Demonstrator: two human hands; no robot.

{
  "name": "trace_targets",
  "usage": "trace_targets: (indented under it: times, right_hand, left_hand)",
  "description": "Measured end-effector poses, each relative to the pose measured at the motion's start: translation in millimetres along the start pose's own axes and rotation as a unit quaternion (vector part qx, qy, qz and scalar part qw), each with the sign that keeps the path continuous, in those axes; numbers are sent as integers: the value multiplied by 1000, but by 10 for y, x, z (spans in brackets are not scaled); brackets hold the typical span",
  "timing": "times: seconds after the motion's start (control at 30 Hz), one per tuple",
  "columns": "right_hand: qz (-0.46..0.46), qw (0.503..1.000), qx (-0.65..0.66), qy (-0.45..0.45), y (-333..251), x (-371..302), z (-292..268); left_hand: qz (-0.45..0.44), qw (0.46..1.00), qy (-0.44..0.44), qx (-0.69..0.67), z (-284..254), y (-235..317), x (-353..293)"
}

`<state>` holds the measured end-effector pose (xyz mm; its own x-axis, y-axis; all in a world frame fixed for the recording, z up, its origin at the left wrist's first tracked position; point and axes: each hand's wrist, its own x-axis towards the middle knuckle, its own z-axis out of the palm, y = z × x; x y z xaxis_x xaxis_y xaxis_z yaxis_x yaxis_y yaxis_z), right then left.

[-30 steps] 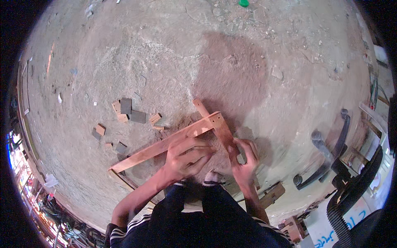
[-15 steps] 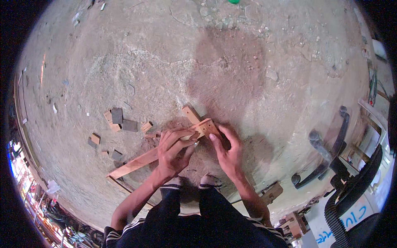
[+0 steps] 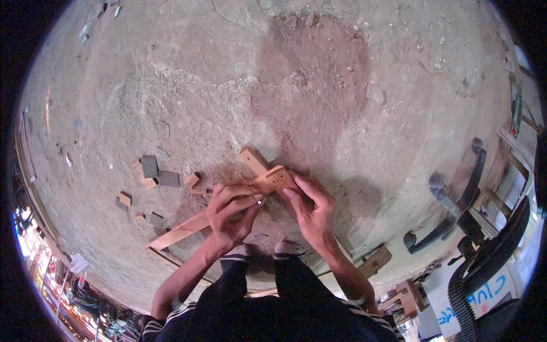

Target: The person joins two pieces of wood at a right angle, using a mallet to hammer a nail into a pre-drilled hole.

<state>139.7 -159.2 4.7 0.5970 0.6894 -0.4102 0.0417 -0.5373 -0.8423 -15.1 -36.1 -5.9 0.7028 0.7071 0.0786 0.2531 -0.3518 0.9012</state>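
A long wooden strip (image 3: 179,231) slants up from the lower left and passes under my left hand (image 3: 232,214). My left fingers are curled over it, and a tiny white spot shows by their tips; what it is I cannot tell. The strip's upper end, a squared wooden end with small dark holes (image 3: 279,179), lies across a shorter wooden piece (image 3: 254,159) that slants the other way. My right hand (image 3: 312,208) grips the crossing from the right, thumb on the near side and fingers behind. Whether the two pieces are joined is hidden.
Small wood and dark grey offcuts (image 3: 168,178) lie on the concrete floor (image 3: 188,102) to the left. A black chair base (image 3: 450,214) stands at the right, near a wooden board (image 3: 374,260). My feet (image 3: 289,248) are just below the hands. Cluttered materials (image 3: 74,290) fill the lower left.
Both hands and the wood have shifted slightly left in view, and the floor has slid a little left too. The grip on the wooden pieces looks much the same.
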Motion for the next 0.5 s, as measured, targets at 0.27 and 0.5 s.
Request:
trace_targets:
  times: [0.27, 0.5]
  right_hand:
    - [-31, 999, -4, 11, -25, -16, 31]
    - [-11, 1000, -6, 5, -38, -15, 36]
  left_hand:
    - [-3, 1000, 8, -4, 38, -24, 21]
    - [6, 1000, 10, 5, 49, -48, 7]
